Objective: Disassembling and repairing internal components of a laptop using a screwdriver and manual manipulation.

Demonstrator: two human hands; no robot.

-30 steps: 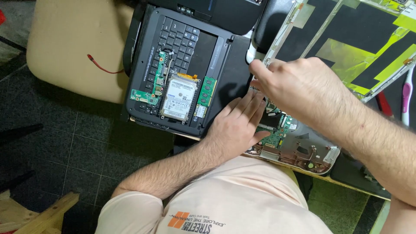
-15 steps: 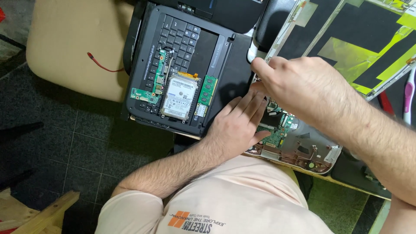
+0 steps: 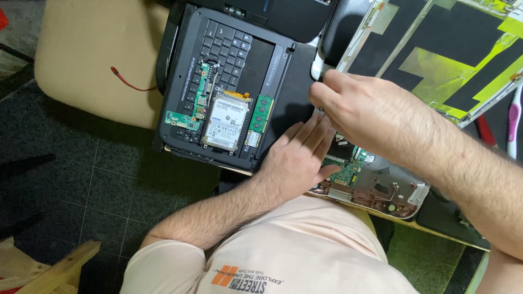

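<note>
While your left hand (image 3: 297, 163) stays flat, fingers together, on the green laptop circuit board (image 3: 348, 169) at the table's near edge, your right hand (image 3: 370, 111) pinches closed above it, barely shifted.

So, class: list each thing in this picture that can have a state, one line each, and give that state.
Left hand: flat, fingers together, pressing on the green circuit board.
Right hand: fingers curled, holding nothing that shows.
Laptop chassis: opened, insides exposed.
Keyboard panel: removed, serving as a tray.
Hard drive: taken out, lying flat on the panel.
Memory stick: taken out, lying beside the drive.
Screen panel: detached, back side up.
</note>
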